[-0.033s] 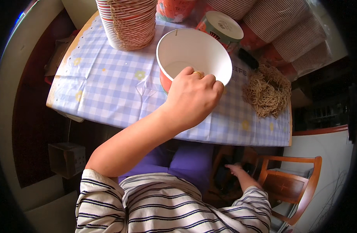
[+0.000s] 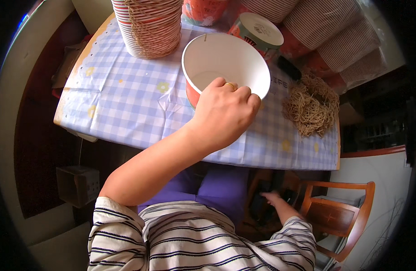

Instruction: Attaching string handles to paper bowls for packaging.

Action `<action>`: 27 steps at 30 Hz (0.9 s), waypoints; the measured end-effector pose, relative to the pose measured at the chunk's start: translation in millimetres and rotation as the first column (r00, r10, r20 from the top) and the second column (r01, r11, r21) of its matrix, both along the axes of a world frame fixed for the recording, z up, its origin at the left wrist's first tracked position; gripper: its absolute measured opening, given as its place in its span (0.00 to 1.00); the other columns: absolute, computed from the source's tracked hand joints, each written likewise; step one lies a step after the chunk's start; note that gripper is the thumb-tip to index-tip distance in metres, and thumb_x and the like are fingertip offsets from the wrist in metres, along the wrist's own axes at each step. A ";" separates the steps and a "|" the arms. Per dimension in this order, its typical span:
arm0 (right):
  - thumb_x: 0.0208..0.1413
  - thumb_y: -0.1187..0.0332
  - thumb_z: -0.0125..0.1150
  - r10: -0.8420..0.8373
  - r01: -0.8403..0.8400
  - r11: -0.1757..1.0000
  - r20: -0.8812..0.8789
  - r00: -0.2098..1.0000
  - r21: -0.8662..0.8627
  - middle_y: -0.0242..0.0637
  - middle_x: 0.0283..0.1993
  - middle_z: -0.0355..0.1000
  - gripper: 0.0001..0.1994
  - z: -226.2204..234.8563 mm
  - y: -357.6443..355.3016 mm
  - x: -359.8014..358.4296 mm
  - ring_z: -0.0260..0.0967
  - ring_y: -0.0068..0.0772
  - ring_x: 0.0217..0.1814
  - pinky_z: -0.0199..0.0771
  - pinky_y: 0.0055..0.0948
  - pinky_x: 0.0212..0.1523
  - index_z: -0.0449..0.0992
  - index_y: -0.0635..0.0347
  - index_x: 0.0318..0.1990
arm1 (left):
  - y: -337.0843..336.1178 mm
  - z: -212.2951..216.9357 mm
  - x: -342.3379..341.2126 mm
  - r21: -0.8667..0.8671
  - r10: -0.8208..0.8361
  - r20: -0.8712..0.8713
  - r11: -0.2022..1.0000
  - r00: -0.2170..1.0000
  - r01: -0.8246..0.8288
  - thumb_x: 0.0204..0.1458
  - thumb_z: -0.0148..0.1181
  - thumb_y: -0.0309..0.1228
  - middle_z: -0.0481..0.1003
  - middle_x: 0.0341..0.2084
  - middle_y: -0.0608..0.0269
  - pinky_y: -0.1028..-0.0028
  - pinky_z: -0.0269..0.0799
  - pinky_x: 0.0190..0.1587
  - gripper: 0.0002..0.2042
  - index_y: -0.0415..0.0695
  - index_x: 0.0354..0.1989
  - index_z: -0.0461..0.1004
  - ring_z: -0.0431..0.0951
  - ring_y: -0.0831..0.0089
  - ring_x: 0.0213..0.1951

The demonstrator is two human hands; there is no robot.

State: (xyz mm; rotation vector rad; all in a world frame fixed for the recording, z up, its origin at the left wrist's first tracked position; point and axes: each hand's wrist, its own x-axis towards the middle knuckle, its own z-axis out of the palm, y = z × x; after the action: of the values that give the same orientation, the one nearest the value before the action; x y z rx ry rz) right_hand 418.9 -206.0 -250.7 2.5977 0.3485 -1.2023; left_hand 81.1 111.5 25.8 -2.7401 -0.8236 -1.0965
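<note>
My left hand (image 2: 226, 110) is closed over the near rim of a large paper bucket (image 2: 217, 58), white inside and red outside, with the fingers inside it. The bucket tilts toward me on the table, and a short mark or strand shows at its far rim. Down at my right side, below the table edge, my right hand (image 2: 272, 198) reaches over dark things (image 2: 262, 205) on a wooden seat. Its fingers are partly lost in shadow, so what they touch is unclear.
A checked tablecloth (image 2: 126, 104) covers the table. Tall nested buckets wrapped with twine (image 2: 156, 27) stand at the far left. Tangled tan netting (image 2: 312, 108), a lidded tub (image 2: 257, 31) and bagged bucket stacks (image 2: 325, 22) lie rightward. A wooden chair (image 2: 334, 217) is right.
My right hand has shifted very slightly to the left over the dark things. My left hand and the bucket look the same.
</note>
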 end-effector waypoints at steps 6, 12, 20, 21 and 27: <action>0.35 0.50 0.71 0.044 -0.059 0.996 0.226 0.973 0.059 0.52 0.52 0.69 0.38 -51.8 -51.7 -1.4 0.67 0.47 0.54 0.68 0.35 0.52 0.68 0.71 0.51 | 0.9 4.2 5.3 -0.002 -0.044 0.029 0.999 0.999 0.044 0.37 0.55 0.28 0.69 0.18 0.66 0.71 0.62 0.30 0.03 0.44 0.21 0.69 0.74 0.69 0.25; 0.30 0.51 0.75 -0.040 0.041 0.999 0.217 0.975 0.000 0.51 0.64 0.56 0.52 -50.6 -37.1 -10.0 0.58 0.47 0.63 0.61 0.36 0.61 0.53 0.70 0.61 | 0.4 4.6 5.6 0.001 -0.044 0.020 0.999 0.999 0.044 0.37 0.55 0.28 0.70 0.19 0.66 0.71 0.63 0.30 0.03 0.44 0.22 0.70 0.74 0.69 0.25; 0.30 0.50 0.75 -0.114 0.115 0.993 0.243 0.963 0.009 0.52 0.60 0.61 0.49 -12.3 -7.5 -36.0 0.61 0.46 0.61 0.63 0.35 0.59 0.60 0.73 0.58 | 0.1 2.4 2.9 -0.003 -0.027 0.021 1.000 0.999 0.027 0.36 0.56 0.28 0.70 0.19 0.66 0.71 0.63 0.30 0.03 0.44 0.21 0.70 0.74 0.69 0.25; 0.30 0.51 0.75 -0.118 0.124 0.992 0.232 0.966 -0.010 0.52 0.59 0.62 0.47 -9.4 -4.4 -38.1 0.62 0.46 0.60 0.64 0.35 0.59 0.62 0.72 0.57 | 0.2 2.5 1.9 0.001 -0.024 0.018 1.000 1.000 0.024 0.36 0.56 0.28 0.70 0.19 0.66 0.71 0.63 0.30 0.03 0.44 0.21 0.70 0.74 0.69 0.25; 0.32 0.49 0.73 -0.061 0.072 0.996 0.216 0.974 -0.043 0.52 0.57 0.64 0.43 -34.4 -23.1 -18.3 0.65 0.47 0.56 0.68 0.36 0.55 0.67 0.70 0.54 | 1.1 3.8 4.9 -0.002 -0.008 0.009 1.000 1.000 0.008 0.45 0.59 0.31 0.69 0.18 0.68 0.70 0.64 0.29 0.05 0.46 0.21 0.70 0.73 0.71 0.24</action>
State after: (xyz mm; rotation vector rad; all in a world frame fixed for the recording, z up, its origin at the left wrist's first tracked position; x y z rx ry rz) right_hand 400.6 -229.1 -285.1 2.6804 0.1857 -0.9243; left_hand 86.0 112.6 29.6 -2.7444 -0.8154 -1.1114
